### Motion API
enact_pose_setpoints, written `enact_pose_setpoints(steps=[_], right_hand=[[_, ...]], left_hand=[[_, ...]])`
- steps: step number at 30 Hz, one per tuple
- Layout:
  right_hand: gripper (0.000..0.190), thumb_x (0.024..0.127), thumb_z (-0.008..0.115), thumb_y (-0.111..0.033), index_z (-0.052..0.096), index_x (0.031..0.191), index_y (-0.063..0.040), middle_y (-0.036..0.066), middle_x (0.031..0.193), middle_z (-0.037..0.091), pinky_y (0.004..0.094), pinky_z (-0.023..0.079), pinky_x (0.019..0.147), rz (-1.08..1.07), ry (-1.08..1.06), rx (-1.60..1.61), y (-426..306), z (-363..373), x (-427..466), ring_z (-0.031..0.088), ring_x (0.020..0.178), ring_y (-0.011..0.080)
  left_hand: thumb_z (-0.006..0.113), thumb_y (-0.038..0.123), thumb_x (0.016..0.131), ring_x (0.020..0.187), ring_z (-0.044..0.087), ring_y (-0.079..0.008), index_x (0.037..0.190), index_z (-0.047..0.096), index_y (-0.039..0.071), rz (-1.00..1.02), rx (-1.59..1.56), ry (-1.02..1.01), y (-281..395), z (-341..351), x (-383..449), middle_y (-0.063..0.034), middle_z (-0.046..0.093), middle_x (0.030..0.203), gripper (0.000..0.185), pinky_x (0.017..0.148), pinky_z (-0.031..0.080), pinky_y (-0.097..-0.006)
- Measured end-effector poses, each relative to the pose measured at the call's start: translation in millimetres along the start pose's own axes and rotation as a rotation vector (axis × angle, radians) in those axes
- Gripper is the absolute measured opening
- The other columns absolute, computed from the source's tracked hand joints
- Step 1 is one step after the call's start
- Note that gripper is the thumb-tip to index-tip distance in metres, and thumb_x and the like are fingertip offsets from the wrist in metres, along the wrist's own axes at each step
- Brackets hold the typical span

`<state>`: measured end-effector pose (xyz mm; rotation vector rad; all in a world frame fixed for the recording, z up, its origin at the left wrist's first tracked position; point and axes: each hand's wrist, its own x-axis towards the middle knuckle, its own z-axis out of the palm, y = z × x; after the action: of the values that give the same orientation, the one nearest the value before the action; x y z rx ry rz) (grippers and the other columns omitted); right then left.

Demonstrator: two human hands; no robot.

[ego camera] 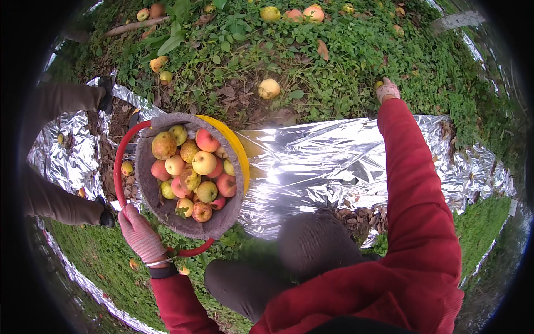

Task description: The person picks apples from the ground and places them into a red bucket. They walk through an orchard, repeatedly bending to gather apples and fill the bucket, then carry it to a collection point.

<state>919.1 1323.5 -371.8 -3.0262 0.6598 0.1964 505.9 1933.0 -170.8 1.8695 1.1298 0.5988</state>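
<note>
My left hand (142,234), in a pinkish knit glove, grips the red handle (118,175) of a yellow bucket (233,144). Grey fabric (146,196) lines the bucket and folds over its rim. Inside lie several red, yellow and green apples (204,163), some with brown blemishes. At the far right my gloved right hand (389,89) reaches out to the ground plants, its fingers around a small yellow-green apple (379,84). The hand partly hides that apple.
Silver reflective film (317,154) covers the ground right of the bucket. Fallen apples, including a pale yellow apple (269,89), lie among green plants (258,46). Another person's trousered legs (62,200) are at the left. My bent knee (319,242) is below the film.
</note>
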Motion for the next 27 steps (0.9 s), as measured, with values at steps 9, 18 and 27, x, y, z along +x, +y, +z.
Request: enact_pose_setpoints(steps=[9, 18, 27], right_hand=[[0.069, 0.074, 0.083, -0.039, 0.054, 0.129, -0.011, 0.023, 0.125, 0.06, 0.0461, 0.049, 0.101, -0.032, -0.098, 0.117, -15, 15, -54, 0.059, 0.118, 0.0386], [0.048, 0.088, 0.074, -0.033, 0.054, 0.12, -0.003, 0.018, 0.112, 0.063, 0.0367, 0.058, 0.083, -0.946, -0.365, 0.865, -147, -113, -249, 0.068, 0.095, 0.0263], [0.059, 0.092, 0.068, -0.037, 0.048, 0.137, -0.006, 0.019, 0.134, 0.051, 0.0445, 0.041, 0.111, -1.215, -0.382, 0.725, -260, -92, -292, 0.049, 0.128, 0.0364]], left_hand=[[0.051, 0.028, 0.105, 0.063, 0.037, -0.0051, 0.097, 0.056, 0.004, 0.055, 0.051, 0.021, 4, 3, 1, 0.0057, 0.042, 0.075, 0.026, 0.056, 0.032, -0.0243], [0.052, 0.029, 0.104, 0.07, 0.039, -0.0109, 0.094, 0.056, 0.001, 0.115, 0.178, 0.031, -5, 0, 4, 0.0007, 0.044, 0.076, 0.03, 0.064, 0.038, -0.029], [0.052, 0.029, 0.105, 0.074, 0.044, -0.0141, 0.102, 0.06, 0.0, 0.06, 0.183, 0.033, 4, 2, -1, -0.0039, 0.05, 0.078, 0.03, 0.069, 0.042, -0.031]])
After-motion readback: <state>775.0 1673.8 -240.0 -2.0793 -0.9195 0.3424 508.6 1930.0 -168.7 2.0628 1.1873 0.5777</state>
